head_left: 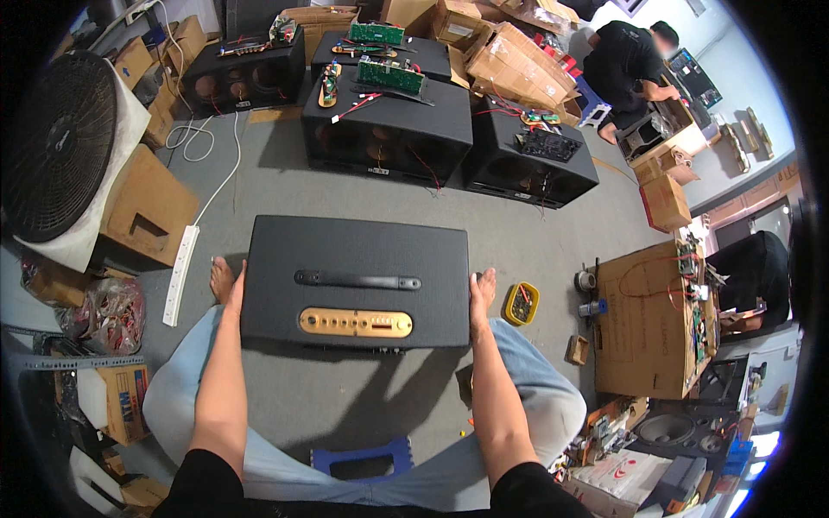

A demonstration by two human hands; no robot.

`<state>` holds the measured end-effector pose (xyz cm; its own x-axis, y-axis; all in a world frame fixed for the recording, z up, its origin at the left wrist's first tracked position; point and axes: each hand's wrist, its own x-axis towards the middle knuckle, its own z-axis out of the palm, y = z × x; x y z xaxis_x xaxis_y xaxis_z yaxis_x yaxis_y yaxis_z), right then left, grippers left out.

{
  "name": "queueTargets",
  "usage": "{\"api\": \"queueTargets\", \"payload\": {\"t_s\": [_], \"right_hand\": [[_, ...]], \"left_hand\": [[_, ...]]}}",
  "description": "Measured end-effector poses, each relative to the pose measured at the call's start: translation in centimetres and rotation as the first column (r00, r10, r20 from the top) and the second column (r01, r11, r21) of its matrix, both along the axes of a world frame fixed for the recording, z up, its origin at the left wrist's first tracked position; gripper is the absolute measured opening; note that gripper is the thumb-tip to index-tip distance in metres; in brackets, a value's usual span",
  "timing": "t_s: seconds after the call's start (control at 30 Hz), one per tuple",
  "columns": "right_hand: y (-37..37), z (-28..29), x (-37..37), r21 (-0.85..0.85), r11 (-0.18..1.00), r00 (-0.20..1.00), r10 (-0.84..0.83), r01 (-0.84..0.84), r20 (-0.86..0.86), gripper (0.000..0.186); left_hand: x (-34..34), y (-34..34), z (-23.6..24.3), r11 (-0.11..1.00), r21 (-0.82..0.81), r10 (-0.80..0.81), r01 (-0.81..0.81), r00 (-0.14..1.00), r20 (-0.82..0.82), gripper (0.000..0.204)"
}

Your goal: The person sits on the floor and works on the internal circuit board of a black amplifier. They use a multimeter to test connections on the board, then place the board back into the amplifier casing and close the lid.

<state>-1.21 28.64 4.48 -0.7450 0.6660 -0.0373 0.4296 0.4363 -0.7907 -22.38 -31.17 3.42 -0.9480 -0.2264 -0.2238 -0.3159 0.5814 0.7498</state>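
A black speaker box point(363, 250) stands on the floor between my legs, its top toward me. That top bears a black carry handle point(357, 281) and a gold control panel point(355, 323) with knobs and a slot. My left hand point(237, 292) presses against the box's left side. Against its right side lies my right hand point(478, 302), so the box is gripped between the two. The fingers of both hands are partly hidden along the sides.
Several open speaker cabinets point(389, 129) with circuit boards on top stand ahead. A yellow tray point(522, 304) and a large carton point(643, 319) are at right. A white power strip point(180, 276) and a fan point(60, 147) are at left. Two other people point(623, 65) work at right.
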Motion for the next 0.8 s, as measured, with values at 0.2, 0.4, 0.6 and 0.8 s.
{"api": "queueTargets", "payload": {"t_s": [0.2, 0.4, 0.6, 0.8], "right_hand": [[-0.5, 3.2, 2.2, -0.041, 0.998, 0.999, 0.047, -0.046, 0.019, 0.086], [-2.0, 8.9, 7.2, -0.428, 0.902, 0.994, 0.091, -0.059, 0.054, 0.082], [-3.0, 10.1, 8.4, -0.591, 0.806, 0.989, 0.111, -0.032, 0.097, 0.078], [-1.5, 9.1, 6.7, -0.663, 0.748, 0.981, 0.11, 0.024, 0.159, 0.075]], "left_hand": [[1.0, 1.9, -0.6, 0.516, 0.857, -0.236, 0.001, 0.962, 0.14, 0.059], [7.1, 5.6, 9.2, 0.245, 0.957, -0.289, -0.157, 0.93, 0.227, 0.063], [10.1, 5.1, 11.0, 0.309, 0.93, -0.327, -0.198, 0.896, 0.299, 0.064], [7.0, 5.7, 8.0, 0.984, 0.108, -0.094, 0.139, 0.933, -0.346, 0.084]]}}
